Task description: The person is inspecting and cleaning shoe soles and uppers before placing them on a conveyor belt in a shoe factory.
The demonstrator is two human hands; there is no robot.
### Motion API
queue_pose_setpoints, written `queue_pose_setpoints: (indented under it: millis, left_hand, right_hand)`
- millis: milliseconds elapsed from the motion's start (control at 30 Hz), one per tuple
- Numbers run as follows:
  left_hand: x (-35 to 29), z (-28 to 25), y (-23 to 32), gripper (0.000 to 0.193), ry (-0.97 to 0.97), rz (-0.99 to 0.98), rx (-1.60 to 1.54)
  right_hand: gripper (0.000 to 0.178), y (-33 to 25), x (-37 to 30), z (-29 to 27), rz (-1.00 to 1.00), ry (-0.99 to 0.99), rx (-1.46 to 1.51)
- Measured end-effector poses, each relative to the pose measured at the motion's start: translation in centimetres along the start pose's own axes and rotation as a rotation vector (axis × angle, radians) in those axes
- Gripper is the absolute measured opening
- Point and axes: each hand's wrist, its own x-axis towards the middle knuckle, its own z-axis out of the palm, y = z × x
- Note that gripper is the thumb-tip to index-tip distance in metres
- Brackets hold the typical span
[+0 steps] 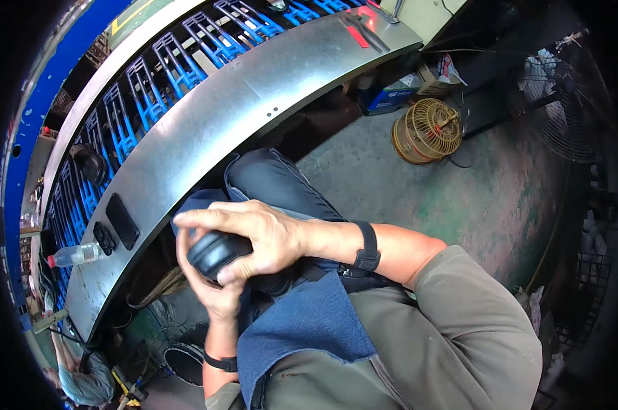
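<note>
In front of my lap I hold a glossy black shoe with both hands. My right hand reaches in from the right and lies over the shoe, its thumb pressed along the near side and its fingers stretched across the top. From below, my left hand supports it, fingers curled up around the outer side. The palms hide much of the shoe, and its rear part is dark against my clothes. A blue cloth apron lies across my front, just under the hands.
A curved-looking metal bench runs beside a conveyor with blue racks. On it lie a black phone and a red-capped bottle. A round wire cage and a fan stand right. Another person is lower left.
</note>
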Motion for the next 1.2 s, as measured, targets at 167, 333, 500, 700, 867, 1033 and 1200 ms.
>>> queue_pose_setpoints:
  millis: [167, 333, 500, 700, 867, 1033, 1200]
  left_hand:
    - [1.4, 0.2, -1.4, 0.102, -0.030, 0.181, 0.116]
    - [2.2, 1.6, -2.9, 0.093, -0.015, 0.149, 0.171]
    - [2.0, 0.1, -8.2, 0.065, 0.219, -0.122, -0.141]
    - [4.9, -0.8, -3.2, 0.066, 0.429, -0.527, -0.871]
    - [-2.4, 1.2, -3.6, 0.050, -0.252, -1.041, -0.471]
    - [4.5, 3.4, -4.1, 0.078, -0.373, 0.238, 0.588]
    - [5.8, 5.3, -7.4, 0.090, -0.393, 0.187, 0.520]
  right_hand:
    - [0.074, 2.4, 0.3, 0.1, -0.017, 0.046, 0.034]
    - [0.076, 4.7, -0.7, 0.7, 0.028, 0.248, -0.097]
    - [0.085, 6.9, -7.1, 3.6, 0.420, 0.175, 0.068]
    - [0.066, 2.9, -9.1, -3.1, 0.370, 0.170, -0.219]
    - [0.042, -1.4, -4.8, -9.0, 0.370, 0.601, -0.205]
    - [0.049, 6.0, -6.7, -11.0, 0.405, 0.624, -0.305]
    - [0.051, 8.3, -5.3, -9.7, 0.422, 0.626, -0.351]
